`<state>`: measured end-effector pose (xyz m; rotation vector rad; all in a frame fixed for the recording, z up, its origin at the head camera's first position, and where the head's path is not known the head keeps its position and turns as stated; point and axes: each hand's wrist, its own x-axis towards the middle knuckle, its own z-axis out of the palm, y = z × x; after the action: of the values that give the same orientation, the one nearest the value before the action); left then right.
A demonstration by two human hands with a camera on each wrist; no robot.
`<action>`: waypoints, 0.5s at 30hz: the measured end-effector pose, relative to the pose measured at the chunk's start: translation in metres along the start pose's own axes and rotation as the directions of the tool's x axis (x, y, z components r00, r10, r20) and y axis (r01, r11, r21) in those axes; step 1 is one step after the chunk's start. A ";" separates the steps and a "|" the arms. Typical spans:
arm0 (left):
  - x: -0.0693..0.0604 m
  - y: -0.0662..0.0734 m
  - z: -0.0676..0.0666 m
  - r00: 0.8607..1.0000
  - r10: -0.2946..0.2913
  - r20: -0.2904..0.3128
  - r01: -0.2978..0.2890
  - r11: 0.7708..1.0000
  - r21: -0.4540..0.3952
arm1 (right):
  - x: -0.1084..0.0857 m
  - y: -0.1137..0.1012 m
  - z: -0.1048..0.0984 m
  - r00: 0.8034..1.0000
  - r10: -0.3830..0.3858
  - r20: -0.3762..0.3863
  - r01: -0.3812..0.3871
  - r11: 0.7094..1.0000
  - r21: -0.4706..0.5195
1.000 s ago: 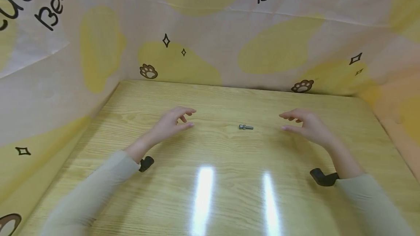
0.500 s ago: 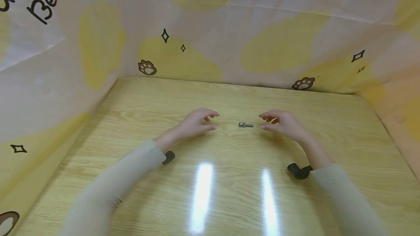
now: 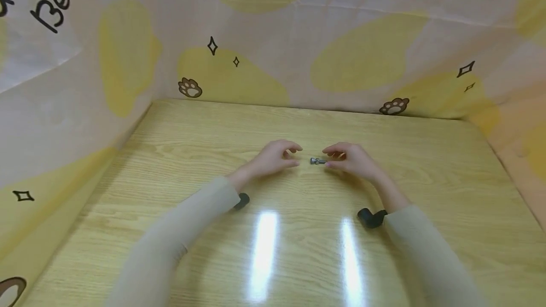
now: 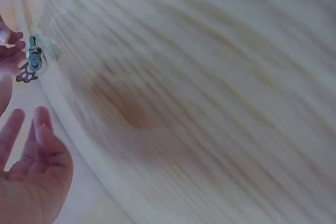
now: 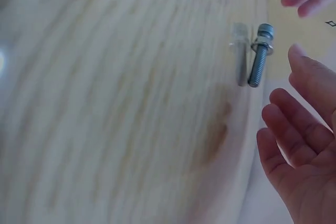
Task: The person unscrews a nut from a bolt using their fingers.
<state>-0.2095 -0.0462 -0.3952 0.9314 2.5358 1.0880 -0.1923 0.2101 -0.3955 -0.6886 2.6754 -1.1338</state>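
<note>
A small metal bolt (image 3: 316, 161) lies on its side on the wooden table, between my two hands. In the right wrist view the bolt (image 5: 258, 64) shows a round head, a threaded shank and a ring like a washer or nut close under the head. My right hand (image 3: 355, 160) is at the threaded end, fingers loosely bent and a gap between them and the bolt in the right wrist view. To the left of the bolt head, my left hand (image 3: 275, 158) hovers with thumb and fingers apart, holding nothing. Its palm side (image 4: 37, 182) shows in the left wrist view.
The light wood table (image 3: 204, 127) extends around both hands. Patterned cloth (image 3: 273, 37) with yellow patches stands along the back and sides. A black wrist-worn piece (image 3: 372, 218) sits below the right wrist, another (image 3: 242, 201) below the left. Bright reflections streak the front tabletop.
Both hands have moved inward toward the bolt, the left one rightward and the right one leftward. The bolt has stayed in place on the table; the head view has shifted slightly.
</note>
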 end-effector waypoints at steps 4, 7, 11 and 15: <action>0.010 0.003 0.009 0.999 -0.035 0.027 0.035 0.999 -0.019 | 0.005 0.002 0.004 0.998 0.064 0.006 -0.065 0.997 0.039; 0.016 0.005 0.017 0.998 -0.046 0.044 0.048 0.998 -0.028 | 0.009 0.003 0.007 0.996 0.089 0.015 -0.089 0.995 0.051; 0.021 0.008 0.023 0.998 -0.056 0.021 0.057 0.998 -0.040 | 0.011 0.002 0.009 0.996 0.089 0.010 -0.089 0.994 0.057; 0.024 0.009 0.026 0.997 -0.083 -0.007 0.082 0.996 -0.043 | 0.012 0.000 0.010 0.995 0.103 0.008 -0.104 0.993 0.054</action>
<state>-0.2123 -0.0111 -0.4058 0.8056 2.5233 1.1189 -0.2001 0.1980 -0.4024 -0.5368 2.6311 -1.1711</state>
